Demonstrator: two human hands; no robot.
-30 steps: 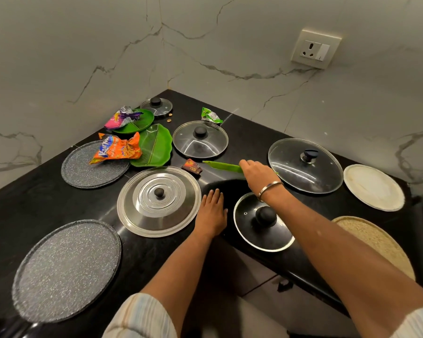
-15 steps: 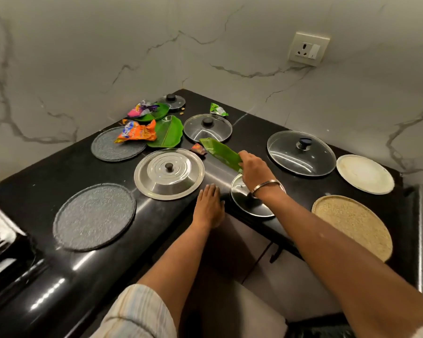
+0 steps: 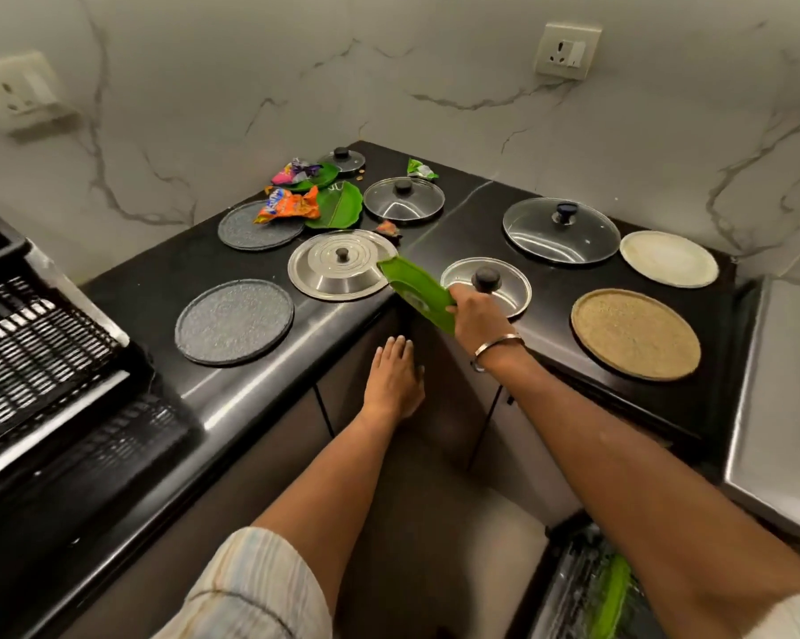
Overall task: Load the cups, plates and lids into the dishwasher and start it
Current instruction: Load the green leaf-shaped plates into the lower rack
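**Green plate lifted, heading for the dishwasher**

Green leaf-shaped plate (image 3: 414, 288) is pinched by its near end in the right hand (image 3: 476, 315), tilted, clear of the bench (image 3: 435, 223) at its front inner corner. My read: held edge-on so it slots straight into the open rack (image 3: 587, 588) at lower right, where another green piece already sits. Left hand (image 3: 396, 375) is released, fingers straight, below the bench's front edge, holding nothing. Just behind the right grip: small steel lid (image 3: 509, 292) with black knob. Steel domed lid (image 3: 333, 265) just left of the plate's far tip. Glass lids, grey, white and tan plates spread toward the back and side edges, not yet loaded.
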